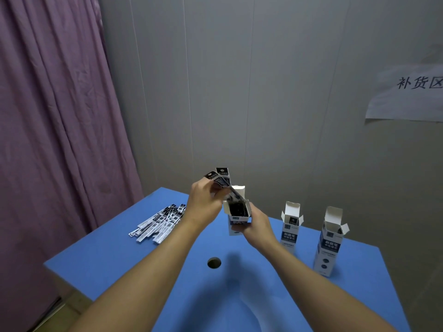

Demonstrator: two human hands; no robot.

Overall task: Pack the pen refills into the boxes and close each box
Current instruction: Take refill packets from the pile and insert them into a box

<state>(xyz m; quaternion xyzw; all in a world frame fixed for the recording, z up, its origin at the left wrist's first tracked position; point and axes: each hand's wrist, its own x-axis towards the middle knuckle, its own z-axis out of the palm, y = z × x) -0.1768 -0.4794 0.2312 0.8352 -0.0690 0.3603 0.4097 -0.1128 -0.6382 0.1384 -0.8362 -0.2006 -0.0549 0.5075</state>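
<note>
My right hand (255, 224) grips an open white-and-blue box (237, 212), lifted above the blue table (148, 264) with its top flap up. My left hand (206, 200) pinches a small bunch of wrapped pen refills (221, 179), lower ends angled into the box's mouth. Dark refill ends show inside the box. A loose pile of wrapped refills (159, 222) lies on the table to the left. Two more open boxes stand on the right: a nearer one (329, 243) and a farther one (291, 224), both with flaps raised.
A round hole (214, 262) sits in the tabletop near the middle. A purple curtain (55, 116) hangs at the left and a grey wall stands behind. A paper sign (412, 92) is stuck on the wall at the right.
</note>
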